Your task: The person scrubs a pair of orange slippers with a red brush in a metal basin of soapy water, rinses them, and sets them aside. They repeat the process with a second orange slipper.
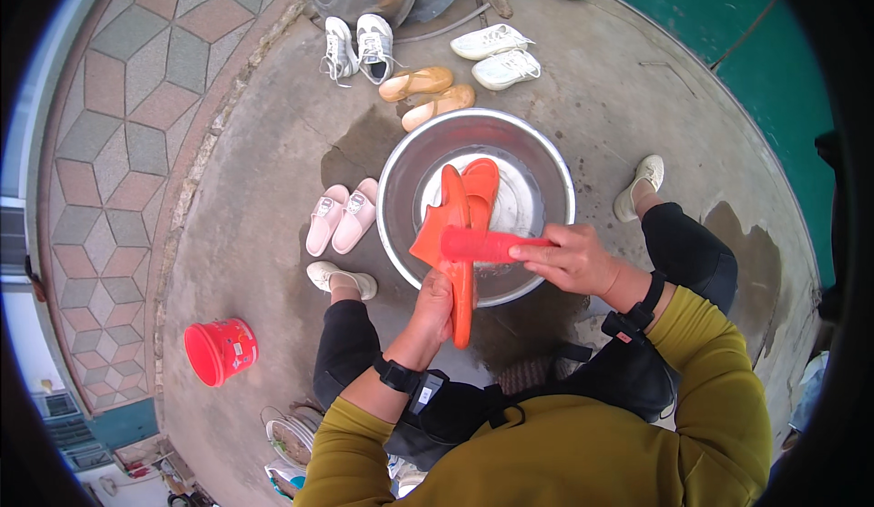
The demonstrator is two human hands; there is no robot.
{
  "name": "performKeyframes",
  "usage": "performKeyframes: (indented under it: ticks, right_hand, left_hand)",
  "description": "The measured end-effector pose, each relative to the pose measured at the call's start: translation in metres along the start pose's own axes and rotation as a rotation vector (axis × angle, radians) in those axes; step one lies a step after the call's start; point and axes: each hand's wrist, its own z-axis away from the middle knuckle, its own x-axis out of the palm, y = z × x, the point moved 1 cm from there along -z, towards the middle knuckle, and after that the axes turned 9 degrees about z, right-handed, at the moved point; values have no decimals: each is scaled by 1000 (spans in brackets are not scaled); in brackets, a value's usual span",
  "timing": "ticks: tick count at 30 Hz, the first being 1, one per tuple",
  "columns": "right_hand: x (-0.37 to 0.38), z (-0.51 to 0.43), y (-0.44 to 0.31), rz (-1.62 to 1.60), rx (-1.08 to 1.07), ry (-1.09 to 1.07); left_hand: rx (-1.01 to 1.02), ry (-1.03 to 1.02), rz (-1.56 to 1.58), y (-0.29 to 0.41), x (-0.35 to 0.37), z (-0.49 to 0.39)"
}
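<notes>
My left hand [435, 305] grips an orange rubber slide sandal [459, 282] near one end, holding it on edge over the near rim of a metal basin [561, 186]. In my right hand [573, 258] is a red brush [491, 245] by its handle; its head lies against the sandal's side, and its bristles cannot be made out. A second orange slide [483, 179] rests inside the basin, partly hidden behind the held one. Shallow water [522, 200] shows at the basin's bottom.
Pink slides [341, 217] stand left of the basin, tan flat shoes [437, 97] just beyond it. Farther off are grey-white sneakers [358, 49] and white sneakers [497, 56]. A red plastic bucket [222, 351] lies tipped at left. Wet patches [358, 145] mark the concrete.
</notes>
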Motion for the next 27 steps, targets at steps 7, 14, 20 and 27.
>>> performKeyframes:
  ticks: [7, 14, 20, 27]
  right_hand:
    - [-3, -13, 32, -170, 416, 140]
    - [-27, -5, 15, -199, 157, 100]
    - [-27, -11, 20, -58, 261, 127]
    - [-52, -8, 32, 4, 209, -7]
  left_hand:
    - [228, -73, -221, -13, 7, 14]
    - [638, 64, -637, 22, -11, -3]
    - [520, 3, -704, 19, 0, -1]
    - [632, 165, -1059, 36, 4, 4]
